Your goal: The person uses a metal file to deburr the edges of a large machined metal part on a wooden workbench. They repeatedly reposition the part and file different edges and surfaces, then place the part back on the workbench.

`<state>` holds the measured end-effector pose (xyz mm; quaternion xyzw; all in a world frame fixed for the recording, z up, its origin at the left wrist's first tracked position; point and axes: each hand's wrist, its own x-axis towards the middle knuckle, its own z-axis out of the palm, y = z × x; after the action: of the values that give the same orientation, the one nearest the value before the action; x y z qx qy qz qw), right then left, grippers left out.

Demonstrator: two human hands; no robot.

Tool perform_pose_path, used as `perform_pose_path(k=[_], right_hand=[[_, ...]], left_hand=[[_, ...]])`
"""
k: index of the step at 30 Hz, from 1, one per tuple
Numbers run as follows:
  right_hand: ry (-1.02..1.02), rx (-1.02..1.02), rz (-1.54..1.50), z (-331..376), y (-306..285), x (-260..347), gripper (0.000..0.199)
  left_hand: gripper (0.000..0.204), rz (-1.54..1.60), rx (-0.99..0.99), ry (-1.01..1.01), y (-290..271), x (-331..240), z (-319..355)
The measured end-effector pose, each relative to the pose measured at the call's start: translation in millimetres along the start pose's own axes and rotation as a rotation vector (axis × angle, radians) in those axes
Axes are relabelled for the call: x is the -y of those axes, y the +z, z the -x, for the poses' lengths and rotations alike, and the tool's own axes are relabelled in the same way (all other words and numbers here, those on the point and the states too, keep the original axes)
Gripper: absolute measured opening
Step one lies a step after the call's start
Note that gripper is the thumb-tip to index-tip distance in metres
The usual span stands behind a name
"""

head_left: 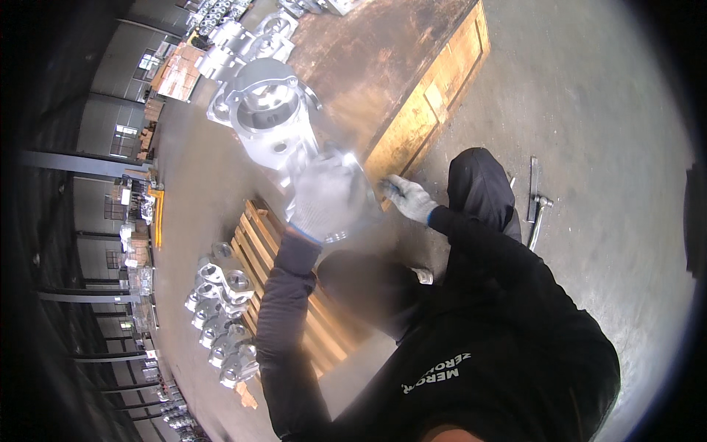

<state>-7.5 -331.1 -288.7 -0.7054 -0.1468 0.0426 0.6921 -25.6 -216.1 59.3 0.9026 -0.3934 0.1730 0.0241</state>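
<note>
A large silver metal casting [269, 136] with a round bored opening at its far end lies ahead of me, by the near left side of a wooden crate [346, 55]. My left hand [329, 193], in a pale knit glove, is closed over the near part of this casting; motion blur and glare soften its fingers. To its right, beside the crate's near corner, my right hand [410, 199] wears a matching glove. Its fingers are curled together around something small and dark at their tips, too small to name.
More silver castings [254, 40] lie beyond, at the crate's far left. A slatted wooden pallet [254, 232] is on the floor at left, with several stacked castings [221, 324] beside it. Right of my knee lie a ratchet wrench [540, 221] and a flat metal bar [533, 184].
</note>
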Motion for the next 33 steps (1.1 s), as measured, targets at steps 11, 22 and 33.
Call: perform_pose_path(k=[11,22,33], right_hand=[[0.173,0.01,-0.009,-22,5,50,0.041],[0.13,-0.153,0.014,-26,22,55,0.029],[0.028,-0.172,0.083,-27,17,79,0.029]], left_hand=[[0.031,0.164,-0.018,-0.036,-14,3,11],[0.02,0.146,-0.047,-0.102,-3,-5,15],[0.021,0.166,-0.057,-0.122,-1,-6,15]])
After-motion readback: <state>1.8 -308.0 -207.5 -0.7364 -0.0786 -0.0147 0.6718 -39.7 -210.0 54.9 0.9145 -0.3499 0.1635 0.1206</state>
